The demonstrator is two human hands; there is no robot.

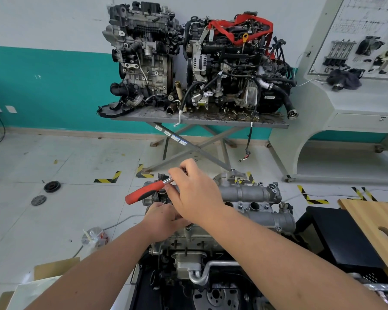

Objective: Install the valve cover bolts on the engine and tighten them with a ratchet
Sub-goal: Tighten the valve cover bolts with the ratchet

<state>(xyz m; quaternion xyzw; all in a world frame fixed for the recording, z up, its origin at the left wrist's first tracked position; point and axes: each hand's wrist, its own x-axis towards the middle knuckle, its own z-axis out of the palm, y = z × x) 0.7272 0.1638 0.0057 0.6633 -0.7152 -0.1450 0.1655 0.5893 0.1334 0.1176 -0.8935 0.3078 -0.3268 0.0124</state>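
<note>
A: Where's the ratchet (148, 190)?

B: Head view: right hand (195, 193) pinches its steel neck, red grip jutting left. Left hand (164, 218), just below, rests curled on the engine (251, 198); what it holds is hidden.

A: Handling?

B: Probably stiff, heavy, rubber non-slip; take the grip. Cover ports (254, 205) sit right; spare engines (195, 61) well beyond.

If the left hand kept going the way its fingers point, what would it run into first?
Most likely the right hand: the left hand points right across the engine, fingertips tucked under the right palm. Depth is unclear, so contact can't be confirmed.
</note>
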